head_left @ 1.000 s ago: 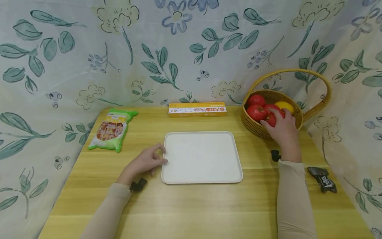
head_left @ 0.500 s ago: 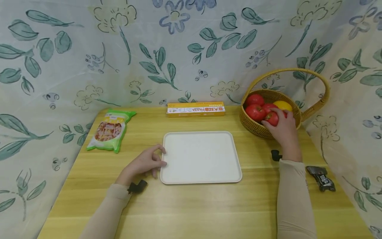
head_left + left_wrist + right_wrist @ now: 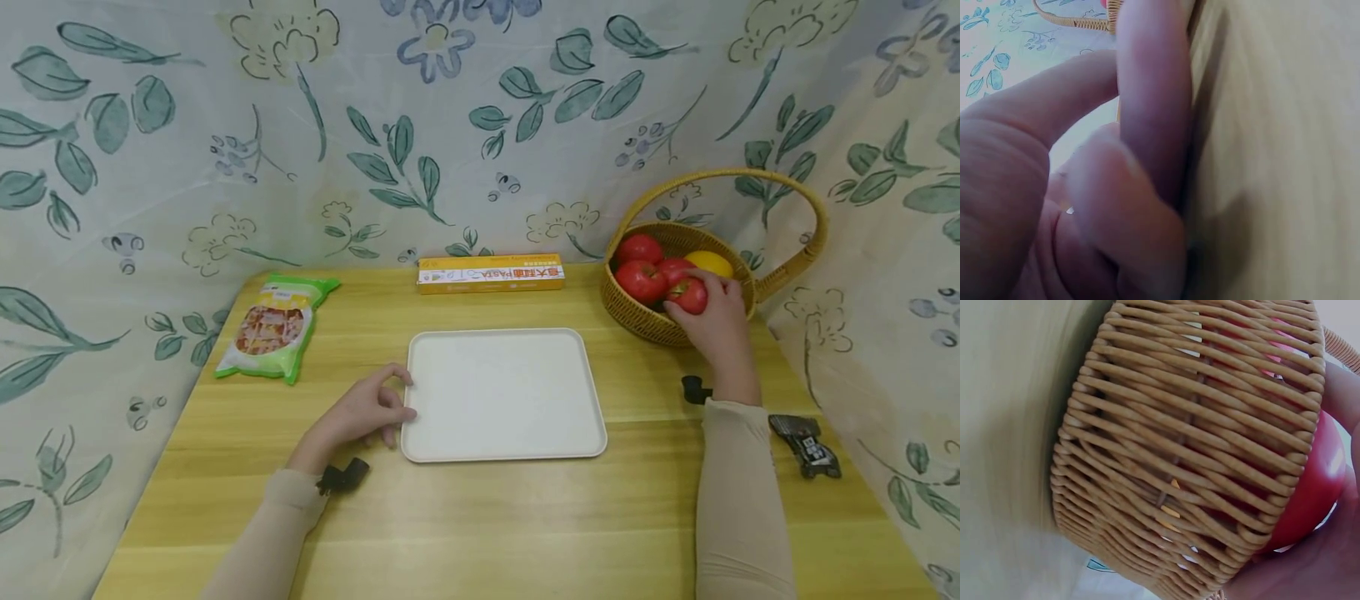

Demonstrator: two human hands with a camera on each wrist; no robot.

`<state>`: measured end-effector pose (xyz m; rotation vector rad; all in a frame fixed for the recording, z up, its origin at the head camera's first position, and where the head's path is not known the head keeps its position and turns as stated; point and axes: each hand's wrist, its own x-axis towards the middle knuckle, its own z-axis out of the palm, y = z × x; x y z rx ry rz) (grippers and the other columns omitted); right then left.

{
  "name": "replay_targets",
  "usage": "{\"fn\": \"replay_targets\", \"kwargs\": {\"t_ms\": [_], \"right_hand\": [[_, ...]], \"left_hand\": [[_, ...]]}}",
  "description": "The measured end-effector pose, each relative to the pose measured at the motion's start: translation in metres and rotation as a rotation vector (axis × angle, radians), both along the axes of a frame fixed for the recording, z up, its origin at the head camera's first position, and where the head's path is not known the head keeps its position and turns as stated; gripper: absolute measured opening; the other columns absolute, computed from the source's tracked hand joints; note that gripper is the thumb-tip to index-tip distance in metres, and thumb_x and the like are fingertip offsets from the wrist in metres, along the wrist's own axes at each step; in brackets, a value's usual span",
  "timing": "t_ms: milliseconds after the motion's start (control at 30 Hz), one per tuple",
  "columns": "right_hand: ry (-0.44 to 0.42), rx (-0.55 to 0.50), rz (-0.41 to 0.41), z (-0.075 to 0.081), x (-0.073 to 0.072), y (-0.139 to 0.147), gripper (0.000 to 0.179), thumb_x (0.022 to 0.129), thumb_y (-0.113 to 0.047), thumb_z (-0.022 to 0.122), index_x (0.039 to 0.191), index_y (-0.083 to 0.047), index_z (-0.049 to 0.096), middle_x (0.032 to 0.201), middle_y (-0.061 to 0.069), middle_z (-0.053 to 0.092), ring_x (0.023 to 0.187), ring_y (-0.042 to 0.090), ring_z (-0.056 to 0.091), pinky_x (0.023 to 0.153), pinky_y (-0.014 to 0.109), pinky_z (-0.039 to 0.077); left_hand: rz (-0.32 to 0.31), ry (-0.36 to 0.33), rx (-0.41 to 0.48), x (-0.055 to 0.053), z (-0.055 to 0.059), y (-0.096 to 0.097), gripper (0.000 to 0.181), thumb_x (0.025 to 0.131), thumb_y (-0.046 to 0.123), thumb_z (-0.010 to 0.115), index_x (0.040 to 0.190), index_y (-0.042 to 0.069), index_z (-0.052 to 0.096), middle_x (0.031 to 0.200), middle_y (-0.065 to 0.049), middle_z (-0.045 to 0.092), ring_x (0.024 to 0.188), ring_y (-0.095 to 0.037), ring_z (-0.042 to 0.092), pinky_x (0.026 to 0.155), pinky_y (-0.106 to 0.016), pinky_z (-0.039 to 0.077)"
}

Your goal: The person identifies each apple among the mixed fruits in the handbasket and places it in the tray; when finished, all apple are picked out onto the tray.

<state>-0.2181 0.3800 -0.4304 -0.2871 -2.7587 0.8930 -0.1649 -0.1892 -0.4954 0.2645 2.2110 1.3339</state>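
Observation:
At the right rear stands a wicker basket (image 3: 637,315) with a tall handle, holding several red apples (image 3: 641,282) and a yellow fruit (image 3: 711,264). My right hand (image 3: 722,325) grips one red apple (image 3: 687,295) at the basket's front. The right wrist view shows this apple (image 3: 1325,469) bulging past the woven rim, with fingers around it. A white rectangular tray (image 3: 504,396) lies mid-table. My left hand (image 3: 358,412) rests at its left edge, thumb and index fingertips apart and touching the rim. Its other fingers bend below, partly hidden.
A green-edged food bag (image 3: 273,329) lies at the left rear. Against the patterned cloth sits a long orange-and-white pasta box (image 3: 491,274). A small black packet (image 3: 806,446) lies right of my right forearm. The basket handle arches up behind my right hand.
The right hand has drawn the gripped apple slightly up and toward the right, showing more of it. The left hand stays at the tray's edge; the view has shifted slightly.

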Motion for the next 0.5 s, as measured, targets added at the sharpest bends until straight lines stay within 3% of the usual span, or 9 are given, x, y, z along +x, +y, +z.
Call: {"fn": "replay_targets", "kwargs": {"t_ms": [500], "right_hand": [[0.019, -0.04, -0.05, -0.0003, 0.0001, -0.0004, 0.07, 0.098, -0.043, 0.074, 0.155, -0.014, 0.045, 0.156, 0.036, 0.033, 0.137, 0.059, 0.041, 0.111, 0.079, 0.039]], "left_hand": [[0.027, 0.009, -0.006, 0.0034, -0.001, -0.0007, 0.053, 0.093, 0.028, 0.083, 0.134, 0.017, 0.052, 0.084, -0.007, 0.071, 0.055, -0.02, 0.068, 0.046, -0.029, 0.045]]}}
